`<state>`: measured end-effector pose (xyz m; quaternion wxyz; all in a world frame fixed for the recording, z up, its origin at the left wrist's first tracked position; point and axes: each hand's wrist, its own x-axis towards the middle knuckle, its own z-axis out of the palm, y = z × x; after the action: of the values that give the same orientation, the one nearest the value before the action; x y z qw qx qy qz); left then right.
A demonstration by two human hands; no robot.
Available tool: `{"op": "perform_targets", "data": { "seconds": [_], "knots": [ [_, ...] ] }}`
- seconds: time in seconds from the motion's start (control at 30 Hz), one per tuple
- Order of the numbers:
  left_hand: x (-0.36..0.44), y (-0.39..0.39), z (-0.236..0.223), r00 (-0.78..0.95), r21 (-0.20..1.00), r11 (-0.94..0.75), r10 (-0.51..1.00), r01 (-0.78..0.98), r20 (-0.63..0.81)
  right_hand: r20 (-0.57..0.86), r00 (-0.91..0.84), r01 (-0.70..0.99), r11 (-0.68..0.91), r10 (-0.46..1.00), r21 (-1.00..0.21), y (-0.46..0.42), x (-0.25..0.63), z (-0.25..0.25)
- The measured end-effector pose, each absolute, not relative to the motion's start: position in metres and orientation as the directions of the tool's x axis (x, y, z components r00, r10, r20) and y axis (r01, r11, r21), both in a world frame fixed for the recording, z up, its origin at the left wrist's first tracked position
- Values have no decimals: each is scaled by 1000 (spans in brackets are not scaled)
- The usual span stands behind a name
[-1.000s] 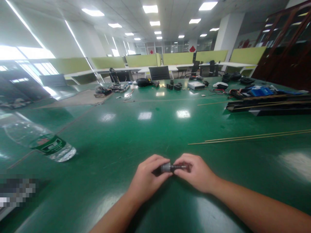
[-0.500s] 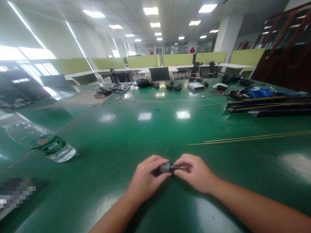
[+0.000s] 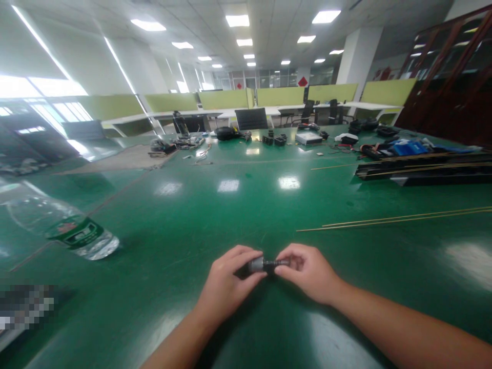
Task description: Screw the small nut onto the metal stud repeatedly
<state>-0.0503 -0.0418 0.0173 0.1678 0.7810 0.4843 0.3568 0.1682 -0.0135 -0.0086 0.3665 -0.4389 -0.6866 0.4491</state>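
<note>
Low over the near part of the green table (image 3: 246, 215), my two hands meet at one small object. My left hand (image 3: 229, 279) pinches a short grey cylinder (image 3: 256, 264) between thumb and fingers. From its right end runs a thin, dark, ridged shaft (image 3: 271, 265), level and pointing right. The fingertips of my right hand (image 3: 311, 271) are closed around the far end of that shaft, which they partly cover. What exactly the object is cannot be made out.
A clear water bottle (image 3: 82, 236) with a green label lies tilted at left. Thin brass-coloured rods (image 3: 384, 221) lie at right, with black trays (image 3: 430, 171) behind them. A white box (image 3: 308, 138) and several dark parts stand along the far edge. A blurred item (image 3: 26, 307) sits near left.
My left hand has shifted slightly left with the grey cylinder. The gap between the hands is a little wider, and my right hand has hardly moved.
</note>
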Motion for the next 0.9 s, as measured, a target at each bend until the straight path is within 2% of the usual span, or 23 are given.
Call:
{"op": "perform_targets", "data": {
  "seconds": [0.57, 0.67, 0.7, 0.77, 0.83, 0.9],
  "knots": [
    [-64, -38, 25, 251, 499, -490, 845, 714, 472, 12, -293, 145, 57, 956, -988, -11, 165, -10],
    [-74, -36, 31, 154, 487, -438, 841, 756, 519, 2, -307, 120, 41, 952, -992, -10, 165, -10],
    [-78, -34, 34, 82, 512, -384, 852, 768, 517, 2, -313, 113, 40, 950, -993, -9, 165, -11],
    [-86, -32, 39, -91, 634, -244, 889, 734, 448, 3, -322, 103, 38, 947, -994, -8, 165, -12],
    [-93, -31, 43, -233, 799, -114, 924, 590, 303, 2, -325, 101, 36, 946, -994, -7, 165, -13],
    [-101, -33, 48, -308, 914, -27, 937, 404, 164, -2, -331, 106, 35, 944, -994, -7, 165, -14]
  ]
}}
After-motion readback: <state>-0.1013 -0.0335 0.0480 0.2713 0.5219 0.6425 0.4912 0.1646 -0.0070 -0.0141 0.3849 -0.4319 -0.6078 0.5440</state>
